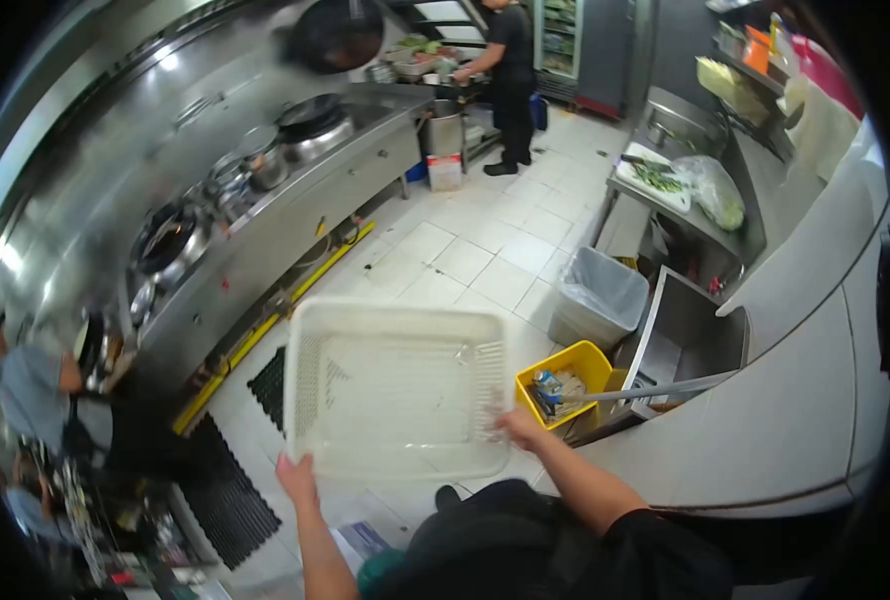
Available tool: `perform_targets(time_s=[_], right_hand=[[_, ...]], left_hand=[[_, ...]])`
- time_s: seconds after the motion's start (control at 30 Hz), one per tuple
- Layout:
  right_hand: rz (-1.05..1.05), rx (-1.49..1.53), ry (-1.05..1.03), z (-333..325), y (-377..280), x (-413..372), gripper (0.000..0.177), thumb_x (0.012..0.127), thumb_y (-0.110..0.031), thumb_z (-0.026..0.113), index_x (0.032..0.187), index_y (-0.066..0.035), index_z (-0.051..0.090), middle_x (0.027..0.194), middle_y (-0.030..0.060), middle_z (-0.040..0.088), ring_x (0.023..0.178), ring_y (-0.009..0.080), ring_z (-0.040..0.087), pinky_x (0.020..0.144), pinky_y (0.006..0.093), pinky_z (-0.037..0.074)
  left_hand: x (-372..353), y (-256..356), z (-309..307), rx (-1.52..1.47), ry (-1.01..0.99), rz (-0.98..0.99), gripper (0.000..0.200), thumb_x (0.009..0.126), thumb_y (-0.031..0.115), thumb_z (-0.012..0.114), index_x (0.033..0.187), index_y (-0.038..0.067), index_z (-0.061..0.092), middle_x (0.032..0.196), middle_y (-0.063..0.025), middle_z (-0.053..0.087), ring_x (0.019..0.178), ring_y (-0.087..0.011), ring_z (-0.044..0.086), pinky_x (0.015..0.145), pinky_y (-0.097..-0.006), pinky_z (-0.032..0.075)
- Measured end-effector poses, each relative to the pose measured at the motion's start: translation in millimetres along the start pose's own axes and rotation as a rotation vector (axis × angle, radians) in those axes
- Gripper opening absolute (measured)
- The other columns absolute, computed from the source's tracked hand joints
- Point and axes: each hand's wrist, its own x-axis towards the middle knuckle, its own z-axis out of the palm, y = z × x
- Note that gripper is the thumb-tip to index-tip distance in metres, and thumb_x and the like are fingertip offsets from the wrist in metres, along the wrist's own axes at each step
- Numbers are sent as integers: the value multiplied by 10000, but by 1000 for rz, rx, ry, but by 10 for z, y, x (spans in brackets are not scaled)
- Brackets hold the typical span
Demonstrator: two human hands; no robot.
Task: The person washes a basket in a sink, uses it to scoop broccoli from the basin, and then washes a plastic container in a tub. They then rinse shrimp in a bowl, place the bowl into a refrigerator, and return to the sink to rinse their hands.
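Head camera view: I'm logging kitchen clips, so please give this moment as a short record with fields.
Setting: commercial kitchen, white tiled floor
Held: white perforated plastic basket, appears empty
Left hand: grips its near left corner
Right hand: grips its near right rim
Nearby: yellow plastic bin, grey lined waste bin
Others: person in black at the far counter

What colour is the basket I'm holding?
White, with slotted sides; the basket shows best in the head view.
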Motion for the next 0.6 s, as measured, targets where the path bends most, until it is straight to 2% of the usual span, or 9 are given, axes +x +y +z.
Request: perform_targets(time_s=[0.1, 0.17, 0.2, 0.27, 0.3, 0.37, 0.4, 0.53, 0.6], right_hand=[[-28, 385, 119, -436, -508, -198, 561, 658, 59, 472, 1219, 48, 460, 1111, 198, 561, 1030, 318, 555, 911, 444, 453], [-141, 762, 172, -878, -500, 57, 628, 654, 55, 456, 1279, 47, 394, 1186, 221, 517, 1102, 367, 519, 972, 500, 417], [-194, 835, 201, -1017, -505, 136, 653, 653, 46, 460, 1299, 45, 366, 1213, 227, 497, 1128, 383, 499, 987, 523, 402], [-256, 923, 247, -1351, -508, 392, 653, 654, 34, 467, 1298, 46, 364, 1217, 224, 496, 1138, 378, 491, 993, 518, 397], [-292, 1015, 273, -1446, -521, 531, 654, 655, 22, 473, 1298, 47, 363, 1221, 220, 495, 1149, 372, 483, 999, 514, 393], [-429, 1018, 262, -1759, -804, 876, 660, 656, 14, 475, 1305, 34, 356, 1238, 213, 487, 1157, 373, 475, 1005, 513, 387], [-515, 1044, 261, -1794, -849, 998, 667, 657, 7, 477, 1311, 21, 348, 1254, 205, 478, 1165, 375, 468, 1010, 512, 381], [-650, 1133, 311, -2042, -1854, 1413, 696, 667, -5, 463, 1348, -24, 318, 1301, 197, 453, 1169, 390, 458, 1018, 513, 365], [-654, 1124, 369, -2332, -2245, 1645, 689, 680, -18, 450, 1355, -36, 316, 1312, 198, 443, 1172, 388, 456, 1019, 514, 362]], left_hand=[[805, 987, 1281, 17, -333, 188, 372, 731, -18, 653, 1091, -42, 560, 975, -97, 638, 852, -150, 603, 749, -283, 482], [1087, 1909, 2397, -356, -851, 168, 519, 794, 149, 680, 1238, -22, 472, 1113, -103, 599, 1025, -183, 561, 895, -291, 428], [1234, 2062, 2738, -364, -881, 187, 519, 794, 149, 680, 1238, -22, 472, 1113, -103, 599, 1025, -183, 561, 895, -291, 428], [1454, 2252, 3326, 5, -866, 719, 544, 805, 186, 669, 1273, 2, 461, 1212, -153, 563, 1154, -245, 508, 986, -338, 370], [1585, 2331, 3513, 192, -875, 706, 597, 805, 248, 663, 1308, 25, 430, 1302, -178, 486, 1243, -312, 424, 1031, -362, 320], [2217, 1594, 4016, 259, -806, 702, 637, 791, 261, 672, 1323, 27, 410, 1309, -198, 468, 1234, -325, 425, 1023, -368, 331], [2495, 1114, 4114, 407, -770, 476, 635, 797, 281, 660, 1320, 24, 408, 1317, -215, 451, 1236, -330, 419, 1017, -379, 339], [3188, -1045, 3379, 1094, -748, -155, 585, 821, 349, 600, 1261, -3, 443, 1173, -242, 539, 1118, -355, 509, 932, -410, 410], [3110, -1365, 2995, 1132, -738, -418, 551, 824, 335, 587, 1234, -9, 458, 1116, -236, 544, 1073, -355, 518, 914, -419, 416]])
